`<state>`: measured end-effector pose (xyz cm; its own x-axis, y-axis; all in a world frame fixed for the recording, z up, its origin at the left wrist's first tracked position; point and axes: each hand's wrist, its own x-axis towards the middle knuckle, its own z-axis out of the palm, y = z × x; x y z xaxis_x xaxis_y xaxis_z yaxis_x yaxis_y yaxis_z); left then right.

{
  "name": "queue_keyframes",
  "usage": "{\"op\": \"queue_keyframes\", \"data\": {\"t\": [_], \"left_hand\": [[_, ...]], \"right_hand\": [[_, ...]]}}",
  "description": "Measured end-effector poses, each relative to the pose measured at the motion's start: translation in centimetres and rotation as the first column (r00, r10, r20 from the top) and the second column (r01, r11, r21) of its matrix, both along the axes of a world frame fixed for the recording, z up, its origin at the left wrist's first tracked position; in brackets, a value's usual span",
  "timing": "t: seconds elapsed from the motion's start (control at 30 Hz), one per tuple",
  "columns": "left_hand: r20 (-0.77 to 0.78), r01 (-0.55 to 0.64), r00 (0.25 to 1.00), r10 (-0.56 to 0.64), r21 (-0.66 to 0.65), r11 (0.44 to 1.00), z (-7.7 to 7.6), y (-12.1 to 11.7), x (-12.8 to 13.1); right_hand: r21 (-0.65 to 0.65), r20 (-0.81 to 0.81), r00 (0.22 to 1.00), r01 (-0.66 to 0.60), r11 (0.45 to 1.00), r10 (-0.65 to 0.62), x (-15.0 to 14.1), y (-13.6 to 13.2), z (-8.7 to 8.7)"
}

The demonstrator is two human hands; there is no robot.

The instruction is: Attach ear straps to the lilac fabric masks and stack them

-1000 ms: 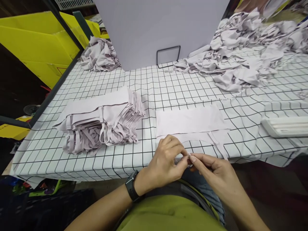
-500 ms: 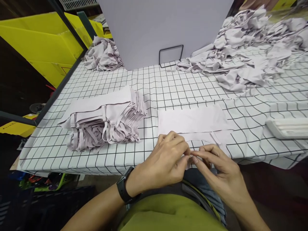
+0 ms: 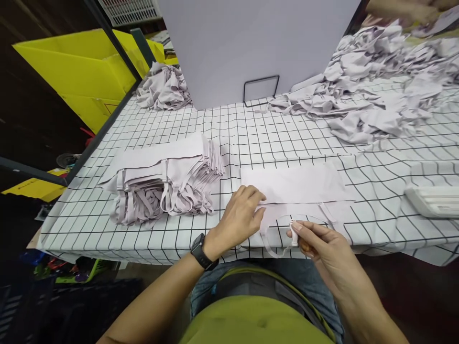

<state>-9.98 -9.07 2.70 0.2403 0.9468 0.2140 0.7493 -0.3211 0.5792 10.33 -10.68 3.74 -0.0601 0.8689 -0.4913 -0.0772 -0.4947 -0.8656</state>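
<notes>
Loosely curved, the left hand (image 3: 242,217) rests at the near left part of a pale garment (image 3: 301,184), thumb and forefinger parted; I can't tell whether it presses on the cloth. The garment lies flat on a checked tablecloth (image 3: 229,229), close to the table's near edge. Thumb against fingers, the right hand (image 3: 297,231) pinches a strap (image 3: 272,252), which loops down from the garment's lower left side. Left of the garment, and apart from it, sits a stack of similar pieces (image 3: 161,153), straps bunched along the near side. A white tray (image 3: 435,200) lies farther right.
</notes>
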Motion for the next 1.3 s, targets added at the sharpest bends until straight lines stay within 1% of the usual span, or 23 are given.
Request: {"op": "queue_keyframes", "data": {"t": [0.07, 0.13, 0.27, 0.37, 0.47, 0.63, 0.7, 0.8, 0.93, 1.03, 1.13, 1.3], "left_hand": [[-0.095, 0.046, 0.994, -0.045, 0.008, 0.999, -1.0, 0.5, 0.1], [-0.173, 0.064, 0.983, -0.061, 0.012, 0.998, -1.4, 1.0, 0.4], [-0.292, 0.077, 0.954, -0.066, 0.027, 0.997, -1.2, 2.1, 1.2], [-0.356, 0.132, 0.929, -0.100, 0.066, 0.989, -1.2, 2.8, 1.6], [-0.320, 0.166, 0.939, -0.128, 0.097, 0.981, -1.8, 3.3, 1.8], [-0.109, 0.134, 0.987, -0.118, 0.150, 0.980, -3.0, 3.8, 1.9], [-0.064, 0.133, 0.990, -0.123, 0.183, 0.974, -3.2, 3.8, 2.0], [-0.037, 0.137, 0.990, -0.132, 0.230, 0.964, -3.2, 3.8, 2.2], [-0.055, 0.141, 0.990, -0.131, 0.252, 0.957, -3.1, 3.7, 2.4], [-0.093, 0.153, 0.987, -0.133, 0.269, 0.951, -3.2, 3.7, 2.6], [-0.137, 0.171, 0.981, -0.137, 0.282, 0.944, -3.2, 3.7, 2.7], [-0.209, 0.222, 0.964, -0.167, 0.276, 0.935, -2.9, 3.7, 2.7]], "right_hand": [[-0.041, -0.004, 1.000, 0.017, 0.999, -0.017, -0.3, 0.5, -0.1], [-0.075, 0.002, 0.999, 0.051, 0.996, -0.051, -0.7, 1.0, 0.1], [-0.128, 0.015, 0.996, 0.094, 0.987, -0.092, -1.5, 1.9, 0.4], [-0.152, 0.024, 0.995, 0.103, 0.983, -0.101, -1.7, 2.6, 0.2], [-0.157, 0.017, 0.993, 0.116, 0.981, -0.115, -1.6, 3.2, 0.0], [-0.176, 0.031, 0.988, 0.152, 0.973, -0.149, -1.9, 4.4, 0.1], [-0.185, 0.038, 0.988, 0.154, 0.971, -0.150, -2.1, 4.8, 0.1], [-0.200, 0.039, 0.987, 0.160, 0.967, -0.155, -2.3, 5.3, -0.1], [-0.215, 0.039, 0.975, 0.221, 0.951, -0.218, -2.4, 5.7, -0.4], [-0.223, 0.028, 0.973, 0.230, 0.947, -0.230, -2.3, 5.9, -0.4], [-0.235, 0.030, 0.976, 0.214, 0.948, -0.213, -2.3, 5.9, -0.3], [-0.205, 0.036, 0.988, 0.156, 0.966, -0.152, -2.7, 5.8, -0.1]]}}
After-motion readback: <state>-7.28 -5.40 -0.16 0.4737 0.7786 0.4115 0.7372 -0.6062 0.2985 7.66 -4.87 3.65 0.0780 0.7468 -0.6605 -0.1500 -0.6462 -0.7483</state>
